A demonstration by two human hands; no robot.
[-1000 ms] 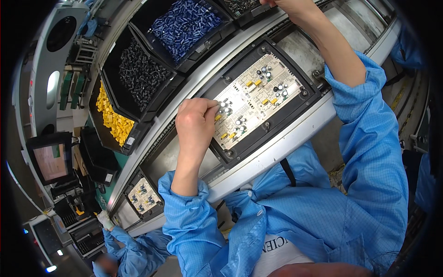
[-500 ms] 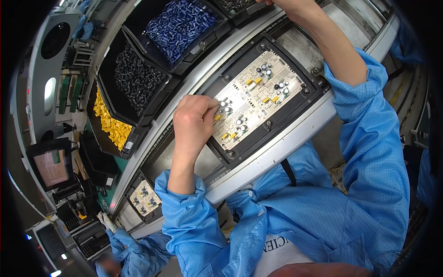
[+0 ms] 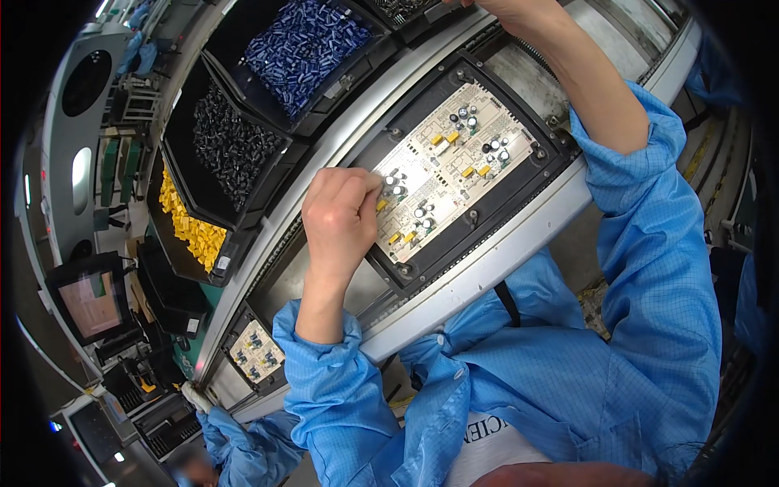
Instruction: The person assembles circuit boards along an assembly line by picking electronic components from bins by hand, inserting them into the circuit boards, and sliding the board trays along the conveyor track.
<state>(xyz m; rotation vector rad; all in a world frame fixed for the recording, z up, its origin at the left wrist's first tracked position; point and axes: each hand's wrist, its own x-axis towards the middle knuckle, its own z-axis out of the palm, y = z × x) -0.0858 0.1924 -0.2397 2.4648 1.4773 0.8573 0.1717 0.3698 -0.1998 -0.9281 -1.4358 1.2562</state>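
Observation:
My left hand (image 3: 341, 215) is closed at the left edge of a pale circuit board (image 3: 430, 183), thumb and fingers pinched beside a cluster of small capacitors (image 3: 395, 185). Whatever lies between those fingertips is hidden. The board rests in a black frame (image 3: 495, 219) and carries several round capacitors and yellow block-shaped components (image 3: 468, 172). My right hand (image 3: 497, 6) reaches to the top edge of the picture, beside a bin of small metallic-looking parts (image 3: 403, 8). Its fingers are mostly cut off there.
Black bins hold blue cylindrical parts (image 3: 304, 53), black parts (image 3: 231, 150) and yellow parts (image 3: 191, 223) along the conveyor rail. A second populated board (image 3: 256, 351) lies farther left. Near it, a co-worker's gloved hand (image 3: 196, 396) and blue sleeve show. A monitor (image 3: 91, 304) stands at far left.
My left hand stays at the board's left edge, its fingers shifted slightly. My right hand remains at the top edge. The co-worker's gloved hand has moved a little, and the bins sit slightly farther left in view.

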